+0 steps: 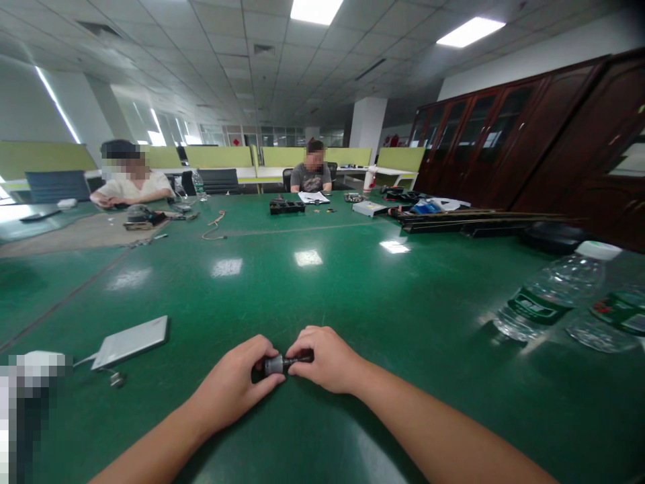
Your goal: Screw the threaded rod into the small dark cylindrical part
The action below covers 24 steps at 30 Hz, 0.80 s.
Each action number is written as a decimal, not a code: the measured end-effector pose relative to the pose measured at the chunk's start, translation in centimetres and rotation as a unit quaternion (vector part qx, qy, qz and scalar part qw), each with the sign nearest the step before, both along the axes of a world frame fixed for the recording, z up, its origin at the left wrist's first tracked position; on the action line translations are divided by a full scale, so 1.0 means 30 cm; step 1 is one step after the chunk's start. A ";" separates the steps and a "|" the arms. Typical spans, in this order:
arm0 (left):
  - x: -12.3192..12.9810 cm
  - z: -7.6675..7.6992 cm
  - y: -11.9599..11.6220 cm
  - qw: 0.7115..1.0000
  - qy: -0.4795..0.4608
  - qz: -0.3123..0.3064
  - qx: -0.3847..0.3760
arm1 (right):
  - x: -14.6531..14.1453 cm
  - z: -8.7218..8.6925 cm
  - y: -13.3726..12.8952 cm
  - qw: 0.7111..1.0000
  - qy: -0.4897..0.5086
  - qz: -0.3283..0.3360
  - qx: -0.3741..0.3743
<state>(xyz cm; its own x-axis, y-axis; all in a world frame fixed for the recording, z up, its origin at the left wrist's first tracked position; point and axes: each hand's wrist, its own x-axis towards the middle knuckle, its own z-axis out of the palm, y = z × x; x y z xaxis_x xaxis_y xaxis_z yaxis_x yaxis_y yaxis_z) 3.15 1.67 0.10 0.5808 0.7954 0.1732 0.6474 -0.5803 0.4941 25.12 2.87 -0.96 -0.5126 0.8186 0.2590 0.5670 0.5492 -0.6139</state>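
Low over the near part of the green table, my left hand (240, 375) is closed around the thick end of a small grey-and-black cylindrical part (275, 365). Its thumb and fingers grip the part from the left. My right hand (327, 359) pinches the thin dark shaft at the part's other end between thumb and fingers. The part lies roughly level between both hands. Fingers hide both of its ends, and its exact kind is too small to make out.
A white flat box with a cable (134, 341) lies to the left. Two water bottles (559, 296) stand at right. Across the green table (282, 289) are long dark rails (453, 222), a black tray (287, 206), a cord (216, 225) and two seated people.
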 end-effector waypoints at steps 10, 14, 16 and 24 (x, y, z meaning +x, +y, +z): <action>-0.003 0.011 -0.001 0.999 0.006 0.010 -0.033 | 0.010 -0.001 -0.004 1.000 0.006 0.004 0.000; -0.002 0.010 0.003 1.000 0.009 0.006 -0.025 | 0.016 0.001 -0.003 1.000 0.000 0.005 0.008; -0.002 0.010 0.006 1.000 0.008 0.000 -0.016 | 0.017 0.002 -0.003 1.000 0.000 0.003 0.010; -0.011 0.012 0.003 1.000 0.013 -0.010 0.000 | 0.009 0.017 -0.006 1.000 -0.028 0.012 0.006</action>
<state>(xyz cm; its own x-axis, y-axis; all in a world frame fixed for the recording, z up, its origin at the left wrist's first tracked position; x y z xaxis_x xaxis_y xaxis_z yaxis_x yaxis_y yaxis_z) 2.84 1.77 0.46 0.6005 0.7839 0.1577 0.6487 -0.5929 0.4772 25.38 2.70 -0.44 -0.5466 0.8022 0.2400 0.5861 0.5712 -0.5747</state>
